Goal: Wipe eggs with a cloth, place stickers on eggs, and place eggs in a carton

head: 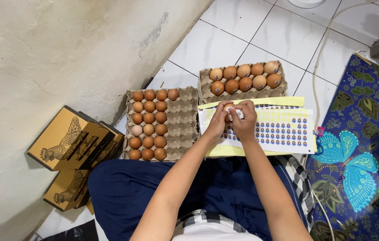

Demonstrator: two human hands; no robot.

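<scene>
Two hands meet over a sheet of small round stickers (278, 129) laid flat for easy peeling; the left hand (219, 121) and right hand (246, 120) pinch a small white object (235, 112) between fingertips; egg trays (165, 122) sit close ahead, within reach.
</scene>
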